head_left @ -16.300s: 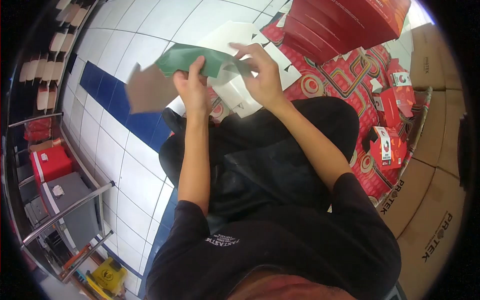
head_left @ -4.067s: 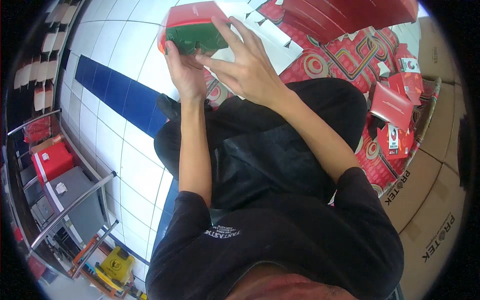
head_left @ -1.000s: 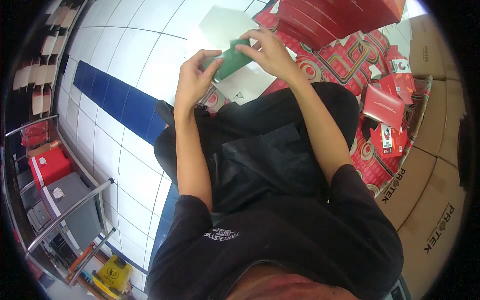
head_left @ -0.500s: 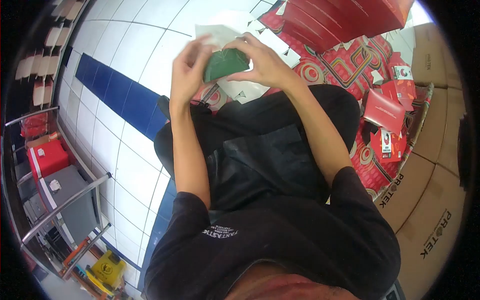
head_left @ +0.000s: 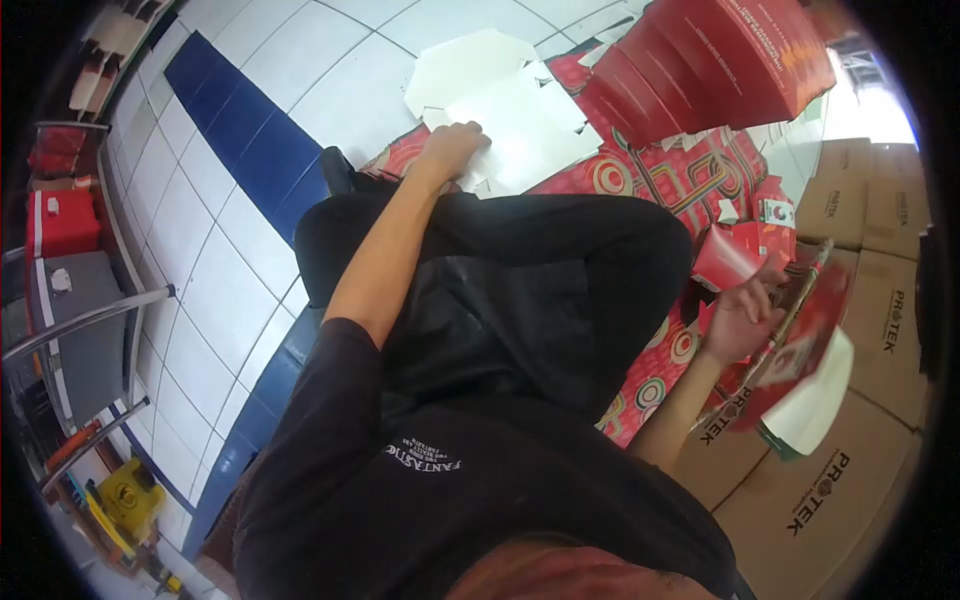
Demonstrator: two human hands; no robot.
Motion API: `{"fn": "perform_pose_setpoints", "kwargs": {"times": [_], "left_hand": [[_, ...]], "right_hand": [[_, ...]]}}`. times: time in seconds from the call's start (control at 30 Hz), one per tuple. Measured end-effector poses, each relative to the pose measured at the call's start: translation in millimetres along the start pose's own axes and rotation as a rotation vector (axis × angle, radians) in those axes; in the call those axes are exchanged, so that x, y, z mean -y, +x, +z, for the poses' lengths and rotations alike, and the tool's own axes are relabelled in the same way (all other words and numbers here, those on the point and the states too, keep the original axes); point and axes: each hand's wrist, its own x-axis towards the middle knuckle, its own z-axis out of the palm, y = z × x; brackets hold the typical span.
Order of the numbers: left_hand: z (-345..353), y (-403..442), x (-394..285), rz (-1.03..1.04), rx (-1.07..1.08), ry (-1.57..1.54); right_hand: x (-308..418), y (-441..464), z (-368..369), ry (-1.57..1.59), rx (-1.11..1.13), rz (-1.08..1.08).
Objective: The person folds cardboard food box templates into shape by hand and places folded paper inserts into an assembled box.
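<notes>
My left hand (head_left: 452, 157) rests on the near left edge of a flat white cardboard box blank (head_left: 530, 130), its fingers curled over the edge. The blank lies unfolded in front of my crossed legs. Over on the right, my right hand (head_left: 742, 318) is held out with its fingers apart, and nothing shows clearly in them. Just beyond it is a blurred folded carton (head_left: 812, 395) with white, green and red faces, apparently apart from the fingers. A red folded carton (head_left: 725, 260) lies beside my right fingertips.
A stack of large red cartons (head_left: 720, 65) stands at the back right on a patterned red mat (head_left: 640, 180). Brown cardboard boxes (head_left: 850, 480) line the right side. At left, a metal-framed rack (head_left: 90, 320) stands on white tiles (head_left: 210, 300).
The green-faced piece that was between both hands is gone from there. My right hand has swung to the right, with a blurred carton beyond it. My left hand has lowered onto the white blank.
</notes>
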Motion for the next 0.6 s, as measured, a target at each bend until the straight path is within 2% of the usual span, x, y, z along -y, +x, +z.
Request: {"fn": "perform_pose_setpoints", "kwargs": {"times": [0.07, 0.13, 0.2, 0.23, 0.27, 0.3, 0.33, 0.43, 0.47, 0.5, 0.53, 0.57, 0.6], "left_hand": [[-33.0, -6.3, -9.3, 0.013, 0.233, 0.067], [-19.7, -8.9, 3.5, 0.054, 0.199, 0.043], [-15.4, -11.7, 14.2, 0.194, 0.136, 0.081], [-21.1, -11.8, 7.1, 0.191, 0.139, 0.089], [-29.2, -8.7, -8.1, 0.093, 0.248, 0.135], [-34.1, -7.3, -15.9, -0.007, 0.355, 0.180], [-34.3, -12.7, -10.9, 0.136, 0.247, 0.182], [-76.6, -10.7, -26.1, 0.115, 0.256, 0.163], [-96.9, -13.6, -23.1, 0.121, 0.220, 0.018], [-105.3, -12.8, -13.0, 0.122, 0.224, 0.018], [-111.9, -6.1, 1.3, 0.091, 0.197, -0.144], [-121.5, -3.8, 6.6, 0.059, 0.173, -0.306], [-128.5, -6.0, 10.0, 0.063, 0.180, -0.305]], "right_hand": [[-10.3, 2.0, -4.5, 0.021, -0.081, -0.021], [-43.6, -2.7, -13.7, -0.241, -0.184, 0.152], [-71.0, 9.4, -19.8, -0.321, -0.136, 0.230], [-85.2, 16.9, -22.5, -0.412, -0.098, 0.304], [-100.7, 25.8, -22.8, -0.404, -0.099, 0.303], [-116.7, 38.6, -20.7, -0.524, -0.091, 0.342], [-132.7, 50.9, -18.2, -0.644, -0.084, 0.382], [-181.3, 95.4, -7.1, -0.978, 0.072, 0.546], [-199.1, 109.9, -4.3, -1.141, 0.085, 0.569], [-213.6, 128.7, -9.5, -1.332, 0.194, 0.572], [-225.3, 145.1, -14.9, -1.522, 0.305, 0.569], [-235.3, 151.7, -19.1, -1.521, 0.296, 0.569], [-244.7, 156.2, -24.4, -1.790, 0.463, 0.563]]}}
